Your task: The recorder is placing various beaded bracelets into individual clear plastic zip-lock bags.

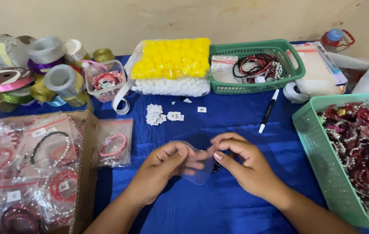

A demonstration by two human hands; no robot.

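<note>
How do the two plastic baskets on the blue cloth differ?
The dark green basket stands at the back by the wall; the mint basket sits at the right edge, nearer the right hand. The dark green basket shows a handle opening and holds a few bead strings and a small bag; the mint basket is heaped with red and silver beadwork and is cut off by the picture edge. Both are perforated plastic.

— The pouch [195, 162] between the hands looks like thin clear plastic, glossy.
— The cloth [219, 203] under it is blue fabric with a soft sheen.
— The box [82, 173] is matt cardboard; the ribbons [41, 69] shine, some metallic.
</note>
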